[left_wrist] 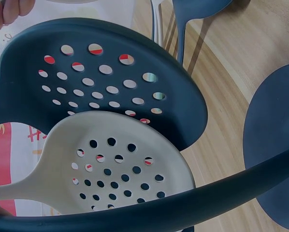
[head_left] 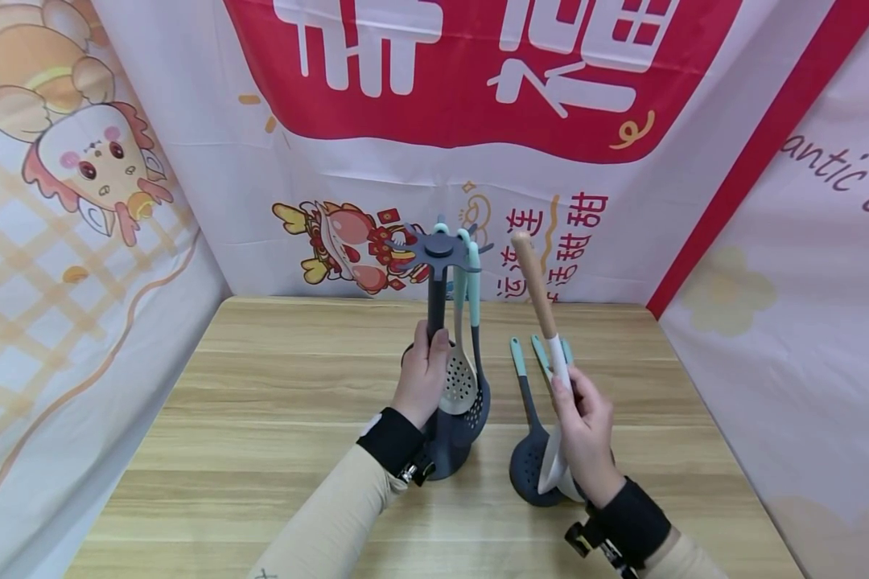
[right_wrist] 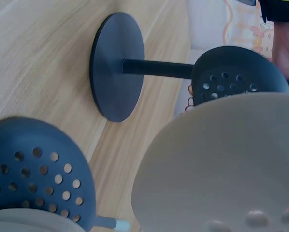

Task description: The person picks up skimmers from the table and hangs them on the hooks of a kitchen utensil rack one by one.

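Observation:
My left hand (head_left: 422,378) grips the pole of a dark utensil stand (head_left: 438,248), whose round base (right_wrist: 118,67) rests on the table. From its hooked top hang a pale slotted skimmer (left_wrist: 115,159) and a dark slotted skimmer (left_wrist: 106,82); a third mint handle shows behind the top. My right hand (head_left: 586,426) holds a whitish slotted skimmer (right_wrist: 222,154) by its white shaft, its wooden handle (head_left: 536,289) pointing up and its head low. Beneath that hand another dark slotted skimmer (head_left: 527,462) lies on the table, partly covered by a pale utensil (right_wrist: 28,222).
More mint handles (head_left: 539,350) lie behind the right hand on the wooden table (head_left: 282,386). A printed cloth (head_left: 376,177) hangs at the table's back edge, and further cloths line both sides.

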Demonstrator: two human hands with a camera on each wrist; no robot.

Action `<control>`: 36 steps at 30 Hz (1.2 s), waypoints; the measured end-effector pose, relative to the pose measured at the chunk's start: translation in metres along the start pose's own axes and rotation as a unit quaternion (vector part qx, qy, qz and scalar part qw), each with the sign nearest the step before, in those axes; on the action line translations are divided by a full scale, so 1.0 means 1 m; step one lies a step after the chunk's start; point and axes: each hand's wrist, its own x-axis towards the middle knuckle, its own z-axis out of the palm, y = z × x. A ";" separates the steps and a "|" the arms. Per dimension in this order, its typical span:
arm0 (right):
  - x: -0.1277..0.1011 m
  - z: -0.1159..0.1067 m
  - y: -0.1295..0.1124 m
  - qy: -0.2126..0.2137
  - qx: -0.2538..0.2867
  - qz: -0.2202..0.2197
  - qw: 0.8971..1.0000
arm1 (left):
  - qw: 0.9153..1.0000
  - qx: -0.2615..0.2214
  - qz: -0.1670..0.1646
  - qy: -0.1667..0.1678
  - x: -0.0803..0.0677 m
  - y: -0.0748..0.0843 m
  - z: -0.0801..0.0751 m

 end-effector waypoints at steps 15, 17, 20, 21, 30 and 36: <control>-0.005 0.005 -0.010 -0.013 0.056 -0.031 0.998 | 1.000 -0.002 -0.007 -0.003 0.000 -0.001 0.000; -0.006 0.006 -0.012 -0.016 0.076 -0.039 0.996 | 1.000 -0.001 -0.010 -0.003 0.001 -0.001 0.000; -0.007 0.007 -0.014 -0.018 0.091 -0.047 0.995 | 1.000 -0.001 -0.013 -0.004 0.000 -0.001 0.000; -0.007 0.007 -0.015 -0.019 0.092 -0.049 0.994 | 1.000 -0.001 -0.014 -0.004 0.001 -0.001 0.000; -0.011 0.011 -0.022 -0.013 0.082 -0.065 0.994 | 1.000 0.001 -0.014 -0.001 0.001 0.000 0.000; -0.013 0.012 -0.026 -0.018 0.083 -0.085 0.993 | 1.000 -0.003 -0.019 -0.001 0.001 0.002 0.000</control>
